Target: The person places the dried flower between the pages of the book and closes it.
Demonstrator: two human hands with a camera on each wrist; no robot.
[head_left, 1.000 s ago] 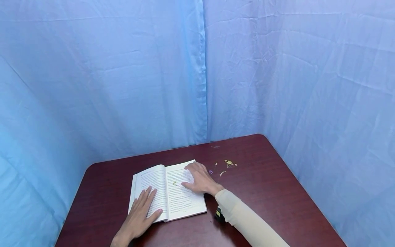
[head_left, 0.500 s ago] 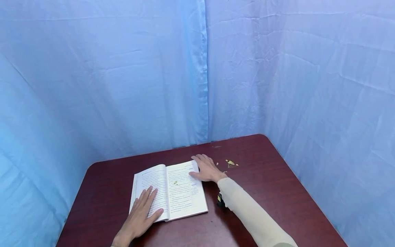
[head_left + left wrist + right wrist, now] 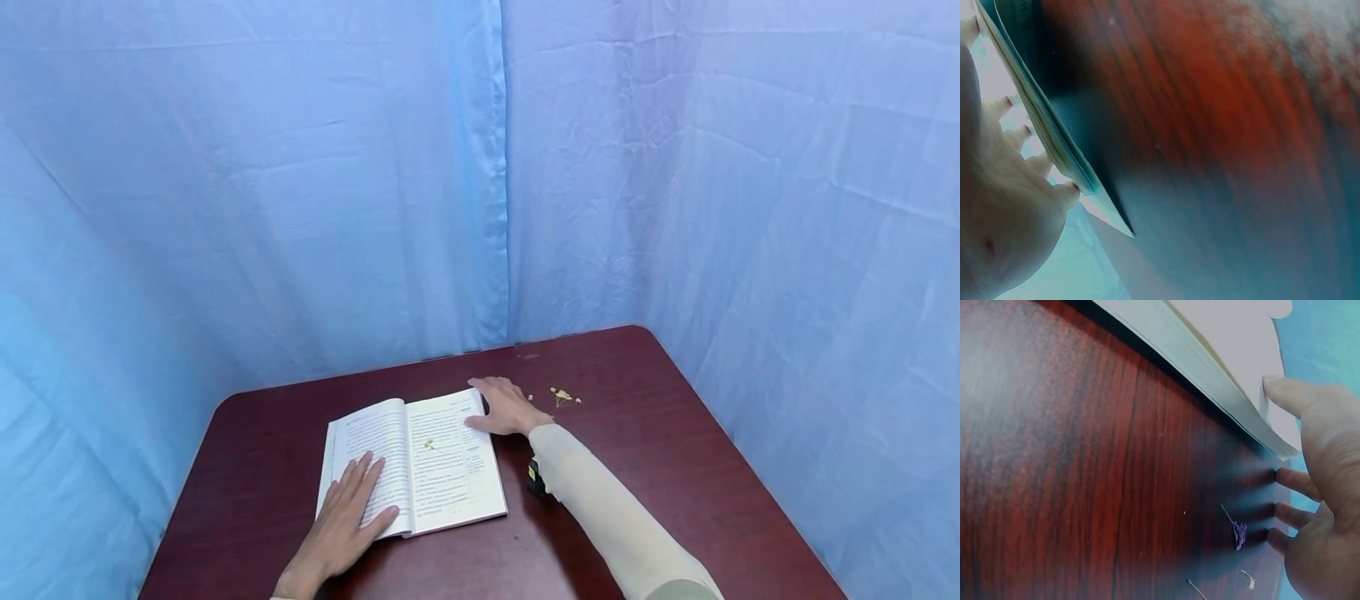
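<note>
An open book [image 3: 453, 487] lies on the dark red table. My left hand [image 3: 341, 521] rests flat on its left page, fingers spread. At the book's upper right corner is my right hand [image 3: 512, 408]; in the right wrist view its thumb [image 3: 1285, 394] touches the page while the other fingers reach down beside the book at the table. A small yellow pressed flower [image 3: 428, 444] lies on the right page. Near the right hand, a purple dried flower [image 3: 1239, 534] lies on the table, hidden in the head view.
Yellow dried flowers [image 3: 562, 395] lie on the table [image 3: 675, 450] right of the book. A small pale sprig [image 3: 1249, 579] lies near the purple one. Blue curtains [image 3: 300, 208] surround the table at the back and sides.
My right hand has moved right and away from me, from over the right page to the book's upper right corner, uncovering more of the page. The left hand stays put.
</note>
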